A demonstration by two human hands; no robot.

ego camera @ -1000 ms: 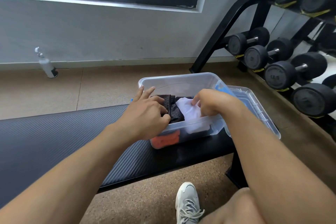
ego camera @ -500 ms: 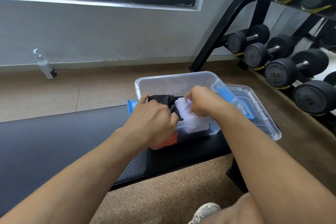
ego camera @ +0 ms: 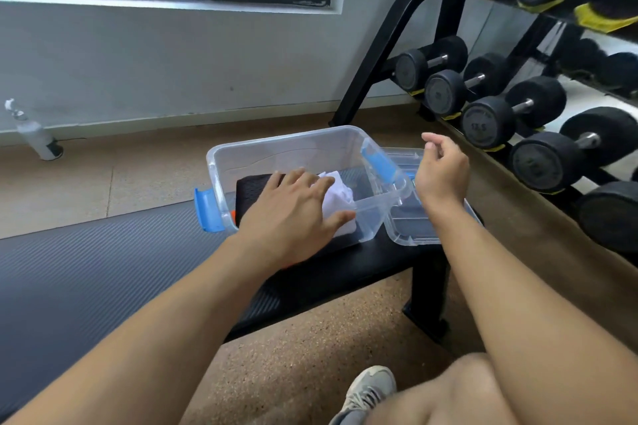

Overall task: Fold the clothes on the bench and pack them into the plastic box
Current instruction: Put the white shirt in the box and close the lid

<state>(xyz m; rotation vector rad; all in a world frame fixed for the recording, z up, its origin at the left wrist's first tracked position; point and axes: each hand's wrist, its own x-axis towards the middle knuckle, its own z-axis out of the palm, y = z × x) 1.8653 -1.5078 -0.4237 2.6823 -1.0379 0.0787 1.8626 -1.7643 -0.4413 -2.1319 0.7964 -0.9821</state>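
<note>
The left hand [ego camera: 293, 214] lies flat, fingers spread, on the clothes [ego camera: 336, 198] already in the plastic box [ego camera: 297, 148], which sits on the tabletop [ego camera: 103, 252]. A black piece and a white one show, with something orange beneath. The right hand [ego camera: 440, 172] hovers loosely curled and empty above the lid [ego camera: 411, 235] lying just beside the box. Packing looks finished; the next move probably calls for lifting that lid on and snapping the blue latches [ego camera: 206, 210].
</note>
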